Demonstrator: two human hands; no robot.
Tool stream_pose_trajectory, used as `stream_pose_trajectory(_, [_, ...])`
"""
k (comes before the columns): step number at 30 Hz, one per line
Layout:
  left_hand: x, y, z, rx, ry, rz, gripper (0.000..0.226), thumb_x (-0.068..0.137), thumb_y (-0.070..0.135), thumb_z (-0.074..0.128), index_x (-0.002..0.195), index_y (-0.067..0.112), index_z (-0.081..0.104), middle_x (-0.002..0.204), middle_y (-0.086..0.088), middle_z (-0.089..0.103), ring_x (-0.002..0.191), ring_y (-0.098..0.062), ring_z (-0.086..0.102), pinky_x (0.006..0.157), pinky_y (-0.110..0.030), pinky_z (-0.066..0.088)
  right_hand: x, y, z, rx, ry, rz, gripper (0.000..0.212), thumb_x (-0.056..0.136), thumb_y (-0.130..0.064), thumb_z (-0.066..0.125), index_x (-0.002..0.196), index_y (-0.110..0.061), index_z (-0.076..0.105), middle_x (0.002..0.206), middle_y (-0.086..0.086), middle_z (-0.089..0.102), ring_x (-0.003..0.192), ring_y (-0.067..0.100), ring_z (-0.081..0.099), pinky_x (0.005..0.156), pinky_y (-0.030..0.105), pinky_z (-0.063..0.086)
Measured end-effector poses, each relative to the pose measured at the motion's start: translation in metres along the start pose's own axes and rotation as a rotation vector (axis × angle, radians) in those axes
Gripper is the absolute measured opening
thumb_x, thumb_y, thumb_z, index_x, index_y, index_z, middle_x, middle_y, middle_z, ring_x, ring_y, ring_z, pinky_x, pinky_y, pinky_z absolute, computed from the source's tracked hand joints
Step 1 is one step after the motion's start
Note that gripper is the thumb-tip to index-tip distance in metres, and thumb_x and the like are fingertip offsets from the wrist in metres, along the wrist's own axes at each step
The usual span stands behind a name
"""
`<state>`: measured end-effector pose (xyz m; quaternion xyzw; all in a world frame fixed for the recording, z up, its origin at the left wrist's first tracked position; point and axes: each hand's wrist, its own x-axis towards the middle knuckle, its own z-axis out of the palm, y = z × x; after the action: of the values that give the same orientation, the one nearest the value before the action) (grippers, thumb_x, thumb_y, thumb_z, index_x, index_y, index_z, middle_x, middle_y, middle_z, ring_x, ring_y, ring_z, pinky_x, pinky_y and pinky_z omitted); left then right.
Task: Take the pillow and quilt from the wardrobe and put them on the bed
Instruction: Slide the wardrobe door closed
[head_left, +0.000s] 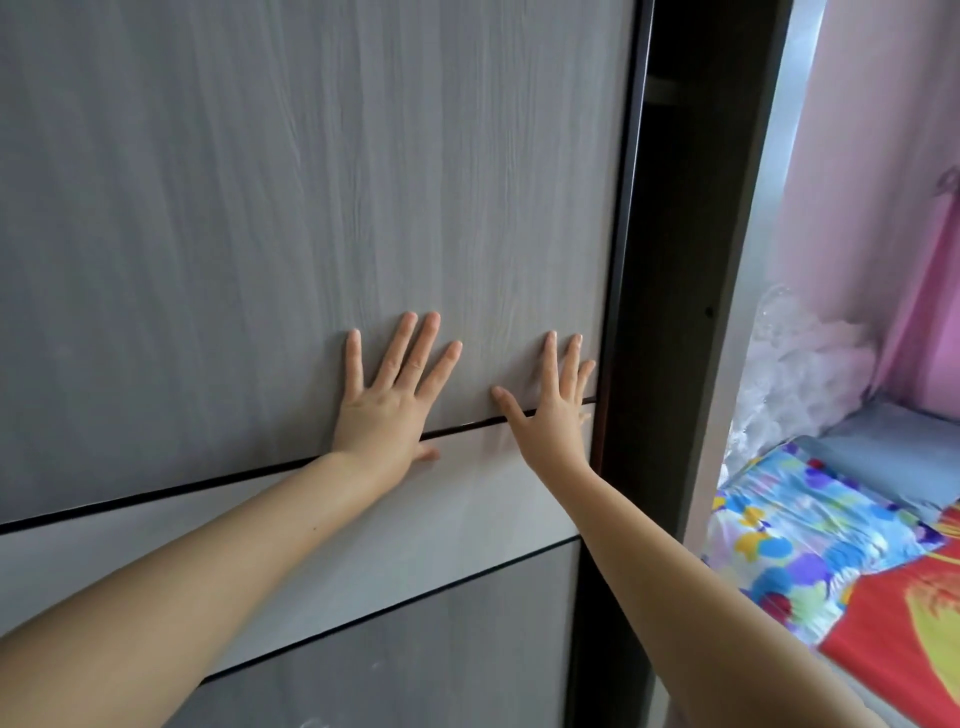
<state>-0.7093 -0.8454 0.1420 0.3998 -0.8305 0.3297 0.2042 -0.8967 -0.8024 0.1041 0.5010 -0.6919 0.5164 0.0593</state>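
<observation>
The dark opening of the grey wood-grain wardrobe (670, 208) beside its sliding door shows nothing of its contents, lost in shadow. The bed with the bright flower-patterned sheet (810, 545) is cut off by the right and bottom edges. Both bare forearms run out of the lower edge.

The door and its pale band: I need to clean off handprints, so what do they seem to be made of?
The door looks like grey wood-grain laminate board with a matte finish: fine vertical grain lines and no glare. The pale band seems a smoother plain panel, with a faint sheen and no grain, set between thin dark strips. Both hands lie flat on the door.
</observation>
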Motion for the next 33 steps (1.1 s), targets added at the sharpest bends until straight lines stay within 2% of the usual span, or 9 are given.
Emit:
stream_pose_trajectory(5, [0.025,0.04,-0.003,-0.005,0.001,0.009,0.137,0.061,0.066,0.069,0.133,0.026,-0.041,0.139,-0.005,-0.052,0.128,-0.022,-0.048,0.097,-0.061,-0.03,0.02,0.037,-0.026,0.002,-0.006,-0.01,0.089,0.088,-0.054,0.052,0.146,-0.042,-0.015,0.155,-0.012,-0.029,0.142,0.021,-0.03,0.113,0.068,0.004])
stream_pose_trajectory(9, [0.043,0.066,-0.004,0.006,0.014,0.021,0.135,0.062,0.067,0.068,0.135,0.025,-0.037,0.141,-0.005,-0.048,0.13,-0.023,-0.043,0.098,-0.061,-0.028,0.034,0.061,-0.043,0.012,0.008,-0.015,0.088,0.089,-0.053,0.052,0.147,-0.041,-0.012,0.156,-0.011,-0.027,0.143,0.021,-0.028,0.115,0.064,0.005])
stream_pose_trajectory(13, [0.06,0.089,-0.003,-0.009,0.005,0.04,0.134,0.065,0.066,0.067,0.132,0.024,-0.041,0.136,-0.005,-0.054,0.127,-0.024,-0.047,0.096,-0.061,-0.03,0.045,0.081,-0.057,0.036,0.032,0.0,0.086,0.089,-0.049,0.054,0.149,-0.038,-0.007,0.158,-0.007,-0.023,0.145,0.021,-0.023,0.117,0.061,0.005])
stream_pose_trajectory(20, [0.085,0.123,0.001,-0.038,0.037,0.064,0.13,0.065,0.065,0.067,0.138,0.022,-0.033,0.136,-0.007,-0.053,0.128,-0.024,-0.046,0.095,-0.06,-0.031,0.054,0.101,-0.067,0.06,0.074,0.027,0.072,0.096,-0.037,0.048,0.151,-0.034,0.0,0.16,-0.001,-0.016,0.146,0.027,-0.019,0.117,0.06,0.003])
stream_pose_trajectory(30, [0.093,0.134,0.005,-0.057,0.062,0.051,0.131,0.063,0.065,0.069,0.139,0.023,-0.029,0.139,-0.007,-0.048,0.128,-0.024,-0.045,0.098,-0.06,-0.03,0.061,0.11,-0.067,0.063,0.092,0.041,0.066,0.099,-0.034,0.043,0.151,-0.03,0.003,0.161,0.001,-0.014,0.146,0.033,-0.016,0.117,0.059,0.005])
stream_pose_trajectory(33, [0.093,0.135,0.004,-0.055,0.038,0.055,0.13,0.063,0.063,0.07,0.139,0.024,-0.029,0.14,-0.007,-0.047,0.128,-0.024,-0.046,0.098,-0.06,-0.031,0.06,0.109,-0.076,0.036,0.041,0.053,0.07,0.098,-0.032,0.046,0.151,-0.032,0.0,0.16,-0.001,-0.015,0.146,0.031,-0.015,0.118,0.051,0.008])
